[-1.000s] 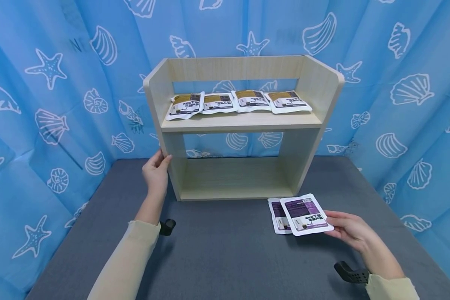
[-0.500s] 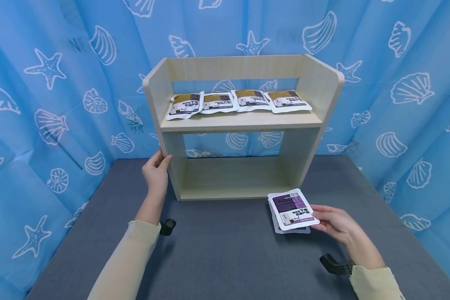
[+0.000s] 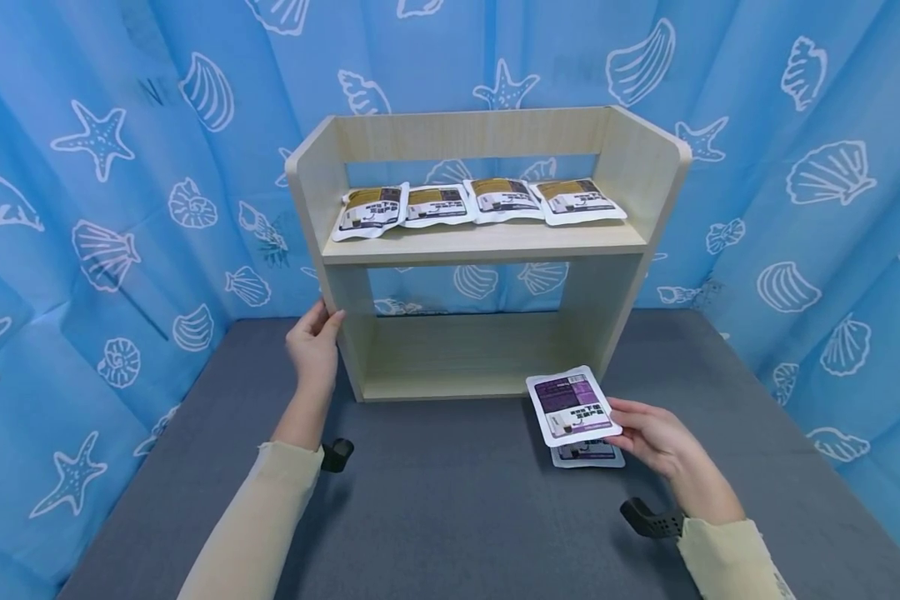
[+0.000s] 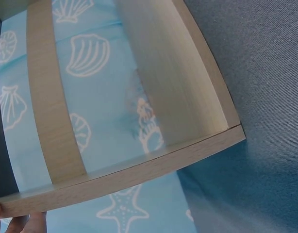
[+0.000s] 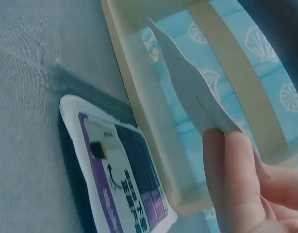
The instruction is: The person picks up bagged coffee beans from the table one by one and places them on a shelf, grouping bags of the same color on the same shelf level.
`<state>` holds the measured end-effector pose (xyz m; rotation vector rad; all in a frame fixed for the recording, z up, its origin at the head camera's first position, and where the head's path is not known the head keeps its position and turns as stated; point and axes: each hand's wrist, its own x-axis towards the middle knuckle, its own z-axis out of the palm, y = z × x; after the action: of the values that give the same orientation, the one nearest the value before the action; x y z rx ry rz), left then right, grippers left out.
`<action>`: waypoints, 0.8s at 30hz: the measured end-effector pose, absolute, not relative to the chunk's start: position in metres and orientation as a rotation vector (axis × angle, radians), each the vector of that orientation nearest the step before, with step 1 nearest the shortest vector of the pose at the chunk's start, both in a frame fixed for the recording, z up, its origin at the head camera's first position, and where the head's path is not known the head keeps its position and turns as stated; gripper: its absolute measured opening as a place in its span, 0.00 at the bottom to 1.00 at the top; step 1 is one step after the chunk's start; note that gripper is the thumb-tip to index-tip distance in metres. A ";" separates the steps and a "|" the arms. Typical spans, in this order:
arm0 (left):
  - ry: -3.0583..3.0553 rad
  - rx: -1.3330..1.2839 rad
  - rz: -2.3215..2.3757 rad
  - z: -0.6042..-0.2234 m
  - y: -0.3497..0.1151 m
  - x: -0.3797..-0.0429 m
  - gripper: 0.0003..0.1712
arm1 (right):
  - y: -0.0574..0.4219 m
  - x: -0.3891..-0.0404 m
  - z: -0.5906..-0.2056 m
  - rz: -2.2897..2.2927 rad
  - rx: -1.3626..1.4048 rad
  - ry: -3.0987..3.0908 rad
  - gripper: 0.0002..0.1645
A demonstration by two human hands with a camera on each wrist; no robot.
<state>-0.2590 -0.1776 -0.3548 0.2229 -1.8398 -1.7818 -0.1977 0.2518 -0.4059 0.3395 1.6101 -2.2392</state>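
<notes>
My left hand (image 3: 313, 346) pinches the front edge of the left side panel of a pale wooden two-tier shelf (image 3: 487, 243). In the left wrist view its fingertips (image 4: 35, 223) wrap that panel's edge. My right hand (image 3: 656, 437) pinches a flat white and purple pouch (image 3: 572, 407) by its right edge, thumb on top and fingers beneath. The pouch is raised in front of the shelf's lower opening. Beneath it a second purple pouch (image 3: 588, 454) lies on the table, partly covered in the head view and plainer in the right wrist view.
Four-sided in outline, several white and gold pouches (image 3: 437, 205) lie in a row along the upper shelf board. The lower compartment's board (image 3: 457, 354) sits close above the grey table (image 3: 435, 500). A blue curtain (image 3: 120, 208) with shell prints hangs behind and at both sides.
My right hand has carried its pouch leftward and a little up, from the right of the second pouch to over and behind it. My left hand stays on the shelf.
</notes>
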 end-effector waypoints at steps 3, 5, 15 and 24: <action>-1.839 0.224 -1.778 -0.355 -0.178 -0.259 0.23 | 0.246 -0.201 -0.405 -2.249 0.341 1.608 0.37; -1.838 0.222 -1.775 -0.354 -0.177 -0.259 0.23 | 0.242 -0.203 -0.403 -2.253 0.339 1.607 0.36; -1.832 0.211 -1.775 -0.354 -0.176 -0.257 0.23 | 0.230 -0.213 -0.396 -2.298 0.417 1.572 0.35; -1.836 0.172 -1.766 -0.354 -0.177 -0.257 0.23 | 0.225 -0.220 -0.394 -2.339 0.381 1.510 0.35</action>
<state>-0.2570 -0.1771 -0.3544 0.1721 -1.8364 -1.7656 -0.2196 0.2246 -0.3939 0.3812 1.5098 -2.3386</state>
